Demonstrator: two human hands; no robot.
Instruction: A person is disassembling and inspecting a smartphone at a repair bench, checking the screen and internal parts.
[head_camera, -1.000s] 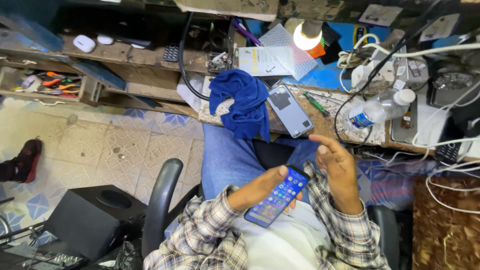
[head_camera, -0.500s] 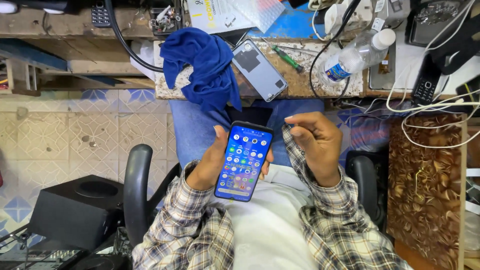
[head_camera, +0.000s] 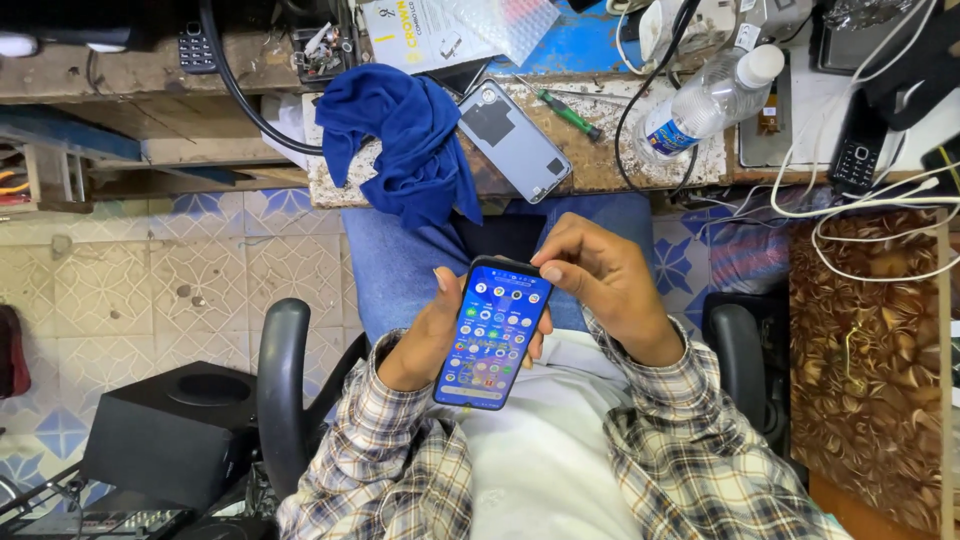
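Observation:
I sit in a chair and look down at my lap. My left hand (head_camera: 432, 335) holds a smartphone (head_camera: 493, 333) upright, its lit blue screen full of app icons. My right hand (head_camera: 598, 278) curls over the phone's top right corner, fingertip touching the upper edge by the screen. Both forearms wear plaid sleeves. On the workbench edge ahead lie a blue cloth (head_camera: 405, 150), a grey phone back cover (head_camera: 513, 140) with a camera cutout, and a green-handled screwdriver (head_camera: 566, 110).
A plastic water bottle (head_camera: 705, 100) lies on the workbench (head_camera: 600, 165) among white and black cables (head_camera: 850, 215). A keypad phone (head_camera: 858, 150) sits at right. A black speaker box (head_camera: 165, 435) stands on the tiled floor at left. Chair armrests (head_camera: 282, 385) flank me.
The view has swung down and closer to my lap. The phone has turned from tilted to nearly upright, and my right hand has come down onto its top edge.

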